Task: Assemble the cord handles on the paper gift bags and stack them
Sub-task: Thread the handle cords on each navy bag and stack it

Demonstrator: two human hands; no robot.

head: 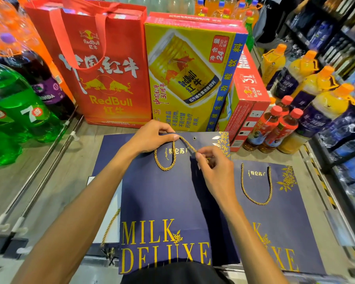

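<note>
Navy paper gift bag (pixel 162 201) lies flat on the pale floor (pixel 55 181), matte stock, gold foil "MILK DELUXE" along its near edge, small gold script near the top. Twisted gold cord (pixel 166 160) hangs in a loop below the bag's top edge. Left hand (pixel 152 138) closed, pinching the cord at the top edge; right hand (pixel 213 167) closed, pinching the cord's free end just short of a metal eyelet (pixel 194 138) near the top right corner. Gold leaf sprig printed at that corner.

Second navy bag (pixel 275 212) lies flat just right, partly under the first, cord handle (pixel 256 187) already fitted in a U.

Beyond the top edge: glossy red bag (pixel 111 68), "RedBull"; yellow carton (pixel 189 74), printed can, "24 x 250". Green "7" bottles (pixel 14 111) far left.
</note>
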